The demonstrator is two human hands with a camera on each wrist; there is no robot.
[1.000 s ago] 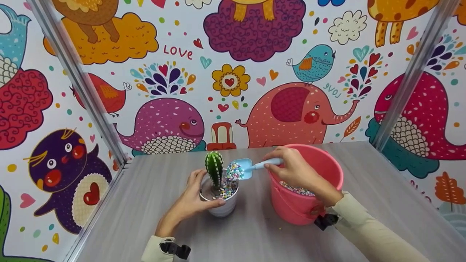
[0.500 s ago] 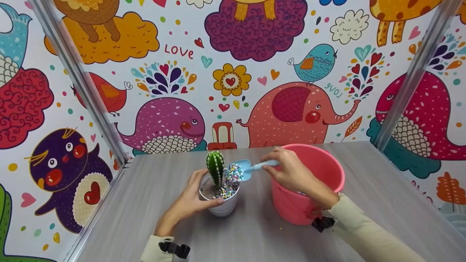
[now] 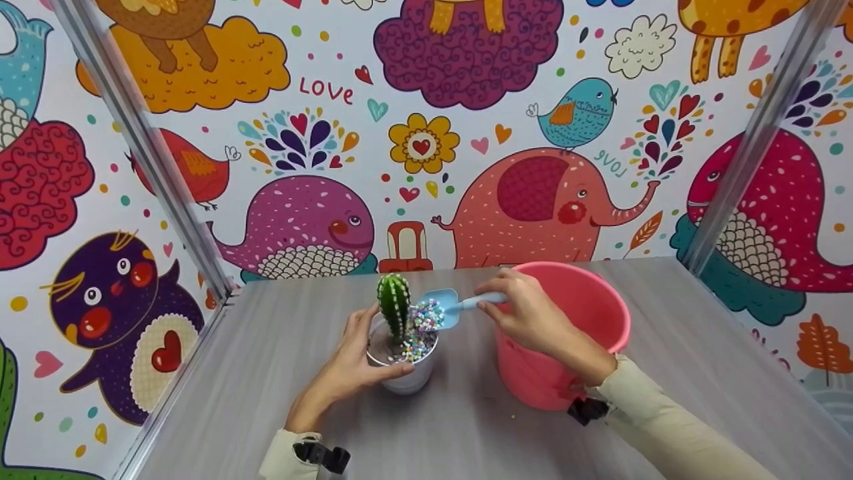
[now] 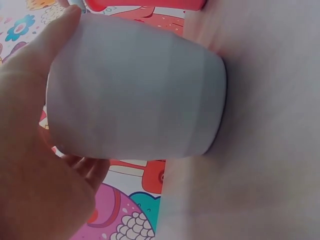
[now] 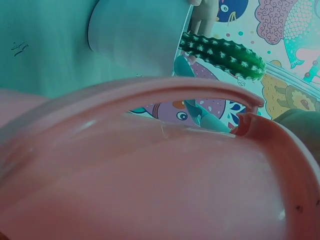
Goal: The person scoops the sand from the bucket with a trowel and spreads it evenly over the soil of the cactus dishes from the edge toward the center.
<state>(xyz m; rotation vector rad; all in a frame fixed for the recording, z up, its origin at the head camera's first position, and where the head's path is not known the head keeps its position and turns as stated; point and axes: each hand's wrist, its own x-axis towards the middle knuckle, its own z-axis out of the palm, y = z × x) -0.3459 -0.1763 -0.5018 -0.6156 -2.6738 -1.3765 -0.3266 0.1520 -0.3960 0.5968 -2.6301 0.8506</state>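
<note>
My left hand [image 3: 350,363] grips a white plant pot [image 3: 408,381] around its rim, thumb in front and fingers behind. The pot [image 4: 140,90] stands on the table in the left wrist view. A green spiny cactus [image 3: 393,308] rises from it, with multicoloured beads on the soil to its right. Between fingers and thumb, my right hand [image 3: 533,312] holds the handle of a light-blue toy shovel [image 3: 451,301]. Its blade is over the pot's right rim, close beside the cactus, and bears a heap of small coloured beads [image 3: 428,313].
A pink bucket [image 3: 533,380] stands to the right under my right forearm; its wall fills much of the right wrist view. Grey wood-look tabletop [image 3: 460,427] lies in front. A patterned wall [image 3: 420,193] with metal posts closes off the back and sides.
My right hand and the shovel have shifted slightly left toward the cactus. Beads on the blade have spread down toward the pot. The left hand still holds the pot in place.
</note>
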